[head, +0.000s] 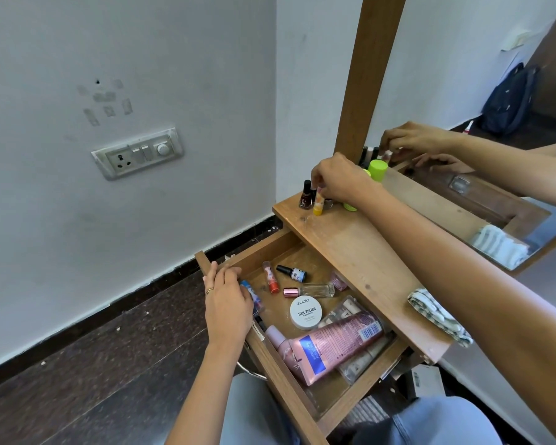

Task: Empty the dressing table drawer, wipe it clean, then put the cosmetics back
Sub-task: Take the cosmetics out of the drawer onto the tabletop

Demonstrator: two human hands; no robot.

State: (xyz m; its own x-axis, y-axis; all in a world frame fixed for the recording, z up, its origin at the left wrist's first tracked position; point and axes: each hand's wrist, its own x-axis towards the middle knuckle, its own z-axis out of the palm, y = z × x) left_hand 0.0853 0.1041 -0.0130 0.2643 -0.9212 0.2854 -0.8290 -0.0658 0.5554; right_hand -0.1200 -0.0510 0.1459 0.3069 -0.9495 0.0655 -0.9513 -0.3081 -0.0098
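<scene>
**Worktop and open drawer**

The wooden worktop [360, 248] carries small things around the right hand [341, 181]. A dark nail polish bottle [305, 195] stands just left of its fingertips. A yellow-orange tube [317, 205] stands upright with its top between them, and a lime-capped bottle [377, 170] stands just behind the hand. A folded striped cloth [437, 316] lies at the near edge, partly under that forearm. Below, the open drawer [286, 390] holds several things to the right of the left hand [228, 300]: a red-capped tube [270, 279], a black-capped bottle [292, 272], a clear glass bottle [315, 290], a white nail polish jar [306, 312] and a pink tube [334, 345]. A blue-capped tube [256, 298] lies partly under that hand.
</scene>
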